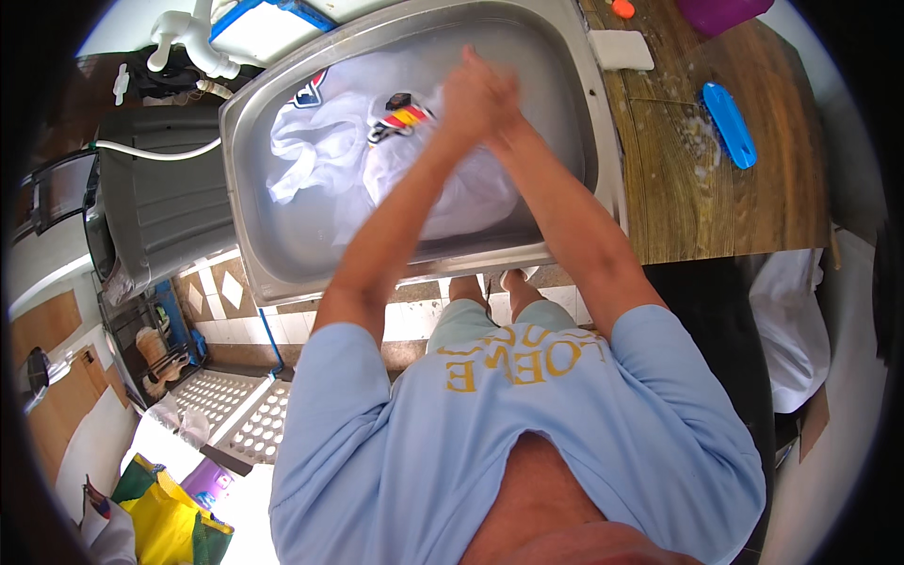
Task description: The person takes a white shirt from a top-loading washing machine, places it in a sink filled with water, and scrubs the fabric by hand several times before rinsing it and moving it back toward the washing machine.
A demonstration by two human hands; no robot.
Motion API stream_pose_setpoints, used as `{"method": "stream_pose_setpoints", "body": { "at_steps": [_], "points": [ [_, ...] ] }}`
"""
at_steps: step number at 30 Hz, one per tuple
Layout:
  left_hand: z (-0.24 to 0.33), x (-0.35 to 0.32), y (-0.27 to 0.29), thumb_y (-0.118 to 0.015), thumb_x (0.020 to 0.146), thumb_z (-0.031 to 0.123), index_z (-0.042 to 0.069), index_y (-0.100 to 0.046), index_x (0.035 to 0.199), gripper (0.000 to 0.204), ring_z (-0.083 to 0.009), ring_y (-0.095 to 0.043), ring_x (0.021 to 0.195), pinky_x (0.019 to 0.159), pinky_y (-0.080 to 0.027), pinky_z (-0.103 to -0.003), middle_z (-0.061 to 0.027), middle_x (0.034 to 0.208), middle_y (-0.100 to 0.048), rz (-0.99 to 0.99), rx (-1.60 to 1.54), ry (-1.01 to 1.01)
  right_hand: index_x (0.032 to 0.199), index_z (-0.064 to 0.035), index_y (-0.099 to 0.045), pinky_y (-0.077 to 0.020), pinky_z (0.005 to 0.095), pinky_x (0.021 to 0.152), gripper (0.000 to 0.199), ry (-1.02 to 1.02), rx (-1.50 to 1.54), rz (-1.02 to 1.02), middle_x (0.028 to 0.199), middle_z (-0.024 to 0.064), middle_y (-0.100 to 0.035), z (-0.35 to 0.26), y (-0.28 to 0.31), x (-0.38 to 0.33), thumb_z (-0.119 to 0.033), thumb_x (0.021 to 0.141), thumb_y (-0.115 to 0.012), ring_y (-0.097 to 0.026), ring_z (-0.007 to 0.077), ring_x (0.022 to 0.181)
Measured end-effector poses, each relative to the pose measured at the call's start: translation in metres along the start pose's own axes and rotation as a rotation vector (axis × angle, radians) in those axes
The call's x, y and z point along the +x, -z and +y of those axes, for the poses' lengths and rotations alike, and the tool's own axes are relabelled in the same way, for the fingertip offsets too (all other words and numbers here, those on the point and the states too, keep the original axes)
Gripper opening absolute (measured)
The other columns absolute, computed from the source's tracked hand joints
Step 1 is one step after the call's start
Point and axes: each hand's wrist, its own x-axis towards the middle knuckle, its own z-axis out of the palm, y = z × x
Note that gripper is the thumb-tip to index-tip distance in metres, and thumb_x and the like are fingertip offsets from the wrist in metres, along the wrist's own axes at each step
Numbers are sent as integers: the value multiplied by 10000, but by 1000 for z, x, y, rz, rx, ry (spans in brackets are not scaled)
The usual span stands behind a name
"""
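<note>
Over the metal sink, my left hand and my right hand press against each other. Motion smears their fingers, so whether anything lies between the palms is hidden. Just below and left of them, a soaked white garment lies spread and bunched in cloudy water. It carries a red, yellow and black patch near my left wrist, and a dark blue and red patch farther left. A small black piece shows beside the nearer patch.
On the wooden counter at the right are a blue scrub brush, a white bar of soap, an orange cap and a purple container. A white faucet stands at the sink's far left.
</note>
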Motion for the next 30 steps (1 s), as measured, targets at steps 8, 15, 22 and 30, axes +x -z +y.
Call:
{"method": "stream_pose_setpoints", "body": {
  "at_steps": [8, 15, 22, 30],
  "points": [
    [-23, -35, -61, -580, 746, 83, 36, -649, 727, 85, -267, -651, 569, 533, -524, -341, -169, 633, -635, 214, 629, -322, 808, -99, -543, -470, 312, 605, 245, 11, 91, -256, 791, 36, -571, 3, 7, -7, -314, 917, -496, -558, 161, 670],
    [-21, -14, -24, -592, 794, 150, 40, -672, 809, 137, -305, -646, 700, 679, -527, -337, -166, 748, -655, 131, -147, -147, 729, -137, -487, -426, 301, 558, 334, 53, -65, 174, 645, -14, -497, 7, -25, -9, -418, 908, -516, -505, 134, 599],
    [-62, -3, 2, -598, 877, 380, 54, -571, 553, 460, -133, -392, 471, 473, -346, -297, 2, 511, -524, 357, -70, 152, 664, -143, -428, -388, 318, 543, 392, 63, -177, 452, 609, -8, -417, -4, -64, -23, -438, 867, -587, -432, 137, 582],
    [-25, -22, 67, -573, 897, 418, 124, -425, 559, 472, -44, -259, 523, 454, -211, -235, 90, 555, -334, 97, -744, 486, 588, -143, -431, -319, 243, 553, 373, 240, -386, 204, 601, -19, -431, -51, -44, -32, -340, 823, -643, -409, 107, 578]
  ]
}}
